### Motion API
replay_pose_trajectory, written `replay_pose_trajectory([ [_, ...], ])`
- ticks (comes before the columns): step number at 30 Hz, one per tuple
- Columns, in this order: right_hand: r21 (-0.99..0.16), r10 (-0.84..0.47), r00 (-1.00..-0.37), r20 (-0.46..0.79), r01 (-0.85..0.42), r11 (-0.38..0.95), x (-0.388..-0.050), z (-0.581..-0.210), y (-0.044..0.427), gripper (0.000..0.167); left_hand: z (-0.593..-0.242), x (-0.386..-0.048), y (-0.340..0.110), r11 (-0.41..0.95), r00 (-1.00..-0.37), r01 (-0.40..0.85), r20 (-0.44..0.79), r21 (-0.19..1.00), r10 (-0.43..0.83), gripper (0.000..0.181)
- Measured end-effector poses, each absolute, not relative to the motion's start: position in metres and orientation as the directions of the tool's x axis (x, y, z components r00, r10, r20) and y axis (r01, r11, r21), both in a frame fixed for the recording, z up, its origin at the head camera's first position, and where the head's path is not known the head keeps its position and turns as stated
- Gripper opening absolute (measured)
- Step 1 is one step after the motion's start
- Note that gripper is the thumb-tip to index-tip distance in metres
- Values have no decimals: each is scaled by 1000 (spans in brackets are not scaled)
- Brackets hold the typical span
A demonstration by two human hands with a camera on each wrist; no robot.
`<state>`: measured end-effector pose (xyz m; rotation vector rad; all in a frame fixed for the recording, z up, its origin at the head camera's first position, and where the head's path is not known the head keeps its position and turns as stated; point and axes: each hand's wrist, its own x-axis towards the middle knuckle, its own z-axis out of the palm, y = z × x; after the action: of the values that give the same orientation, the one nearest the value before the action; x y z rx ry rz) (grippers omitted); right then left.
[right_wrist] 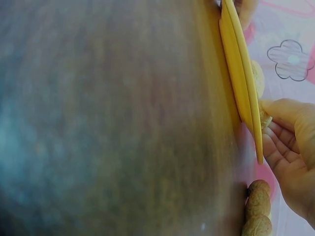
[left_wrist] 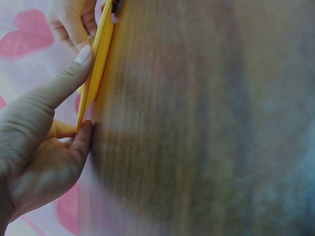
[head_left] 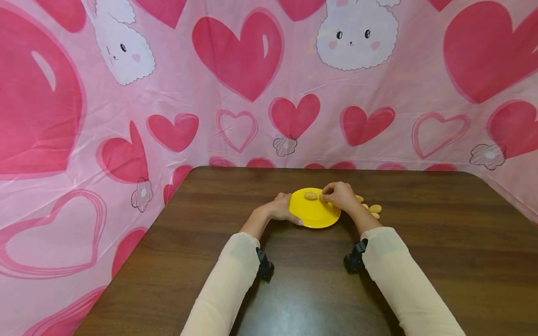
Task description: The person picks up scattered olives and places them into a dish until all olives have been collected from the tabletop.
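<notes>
A yellow plate lies on the wooden table. My left hand holds its left side, with the thumb along the near rim and the other fingers farther round the edge. Over the plate's back right part, my right hand pinches an oval tan piece, perhaps a cookie, between thumb and fingers. Another oval tan piece rests on the plate just left of those fingertips. Several more tan pieces lie on the table right of the plate, partly hidden by my right wrist.
The brown wooden table reaches back to a pink cloth printed with hearts and rabbits. A small black camera is strapped to my left wrist, and another black camera to my right.
</notes>
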<state>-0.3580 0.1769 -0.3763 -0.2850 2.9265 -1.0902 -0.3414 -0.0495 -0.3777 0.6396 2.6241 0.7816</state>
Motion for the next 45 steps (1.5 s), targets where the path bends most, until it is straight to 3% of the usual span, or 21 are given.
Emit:
replay_pose_trajectory([
  [21, -613, -172, -985, 13, -143, 777, -360, -375, 173, 21, -379, -342, -51, 740, -837, 339, -172, 581, 519, 92],
  [33, -632, -189, -982, 7, -151, 760, -358, -374, 176, 23, -380, -341, -50, 745, -843, 330, -174, 579, 509, 88],
  [45, -703, -113, -993, 36, -105, 703, -354, -368, 186, 20, -380, -341, -50, 739, -838, 359, -152, 570, 524, 87],
])
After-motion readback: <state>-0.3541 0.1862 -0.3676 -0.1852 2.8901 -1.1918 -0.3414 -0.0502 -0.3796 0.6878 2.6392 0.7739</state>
